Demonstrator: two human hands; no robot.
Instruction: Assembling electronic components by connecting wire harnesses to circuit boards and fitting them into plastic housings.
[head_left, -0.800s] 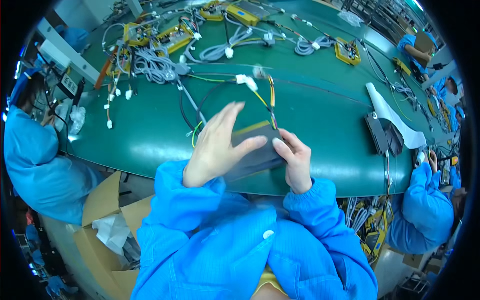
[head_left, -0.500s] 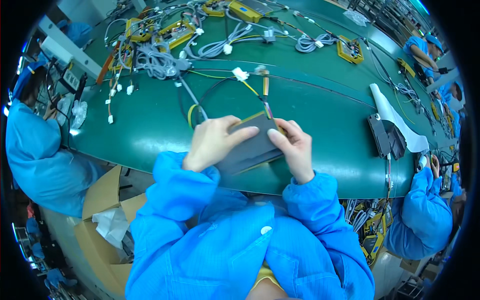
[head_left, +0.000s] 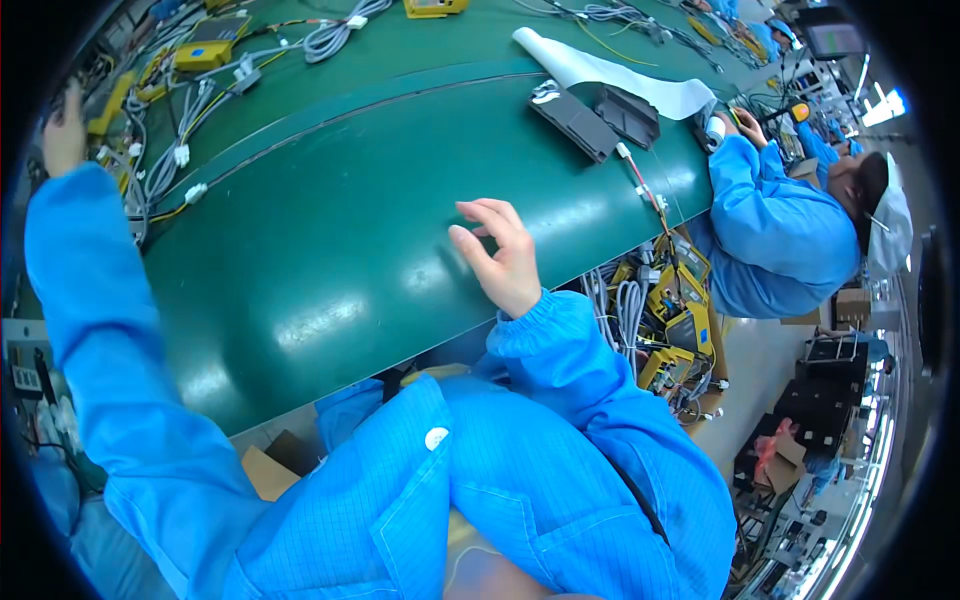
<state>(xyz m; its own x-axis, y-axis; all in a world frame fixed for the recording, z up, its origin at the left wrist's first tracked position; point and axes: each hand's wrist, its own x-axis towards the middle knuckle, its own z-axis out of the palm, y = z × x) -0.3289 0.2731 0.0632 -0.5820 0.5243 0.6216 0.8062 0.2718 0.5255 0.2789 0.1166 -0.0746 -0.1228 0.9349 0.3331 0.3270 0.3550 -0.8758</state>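
Observation:
My right hand (head_left: 503, 255) hovers over the near part of the green table (head_left: 380, 240), fingers loosely bent and thumb apart, with nothing between them. Far out at the left edge of the picture is my left hand (head_left: 64, 135), its arm stretched across the table end. It is beside a yellow housing (head_left: 112, 103) with grey cables around it. The picture's dark rim and the small size hide what its fingers touch or hold. Two dark grey plastic covers (head_left: 575, 122) lie at the far right of the table, next to a white sheet (head_left: 600, 75).
Yellow units (head_left: 205, 52) with coiled grey cables (head_left: 330, 40) lie along the far left. A white connector (head_left: 196, 193) is on the table. Below the right table edge sits a box of yellow units and cables (head_left: 685, 325). A co-worker in blue (head_left: 785, 215) sits at the right.
Both hands were on a dark grey cover with a yellow edge; it has left my right hand. My left hand has swung far left. The view has turned right.

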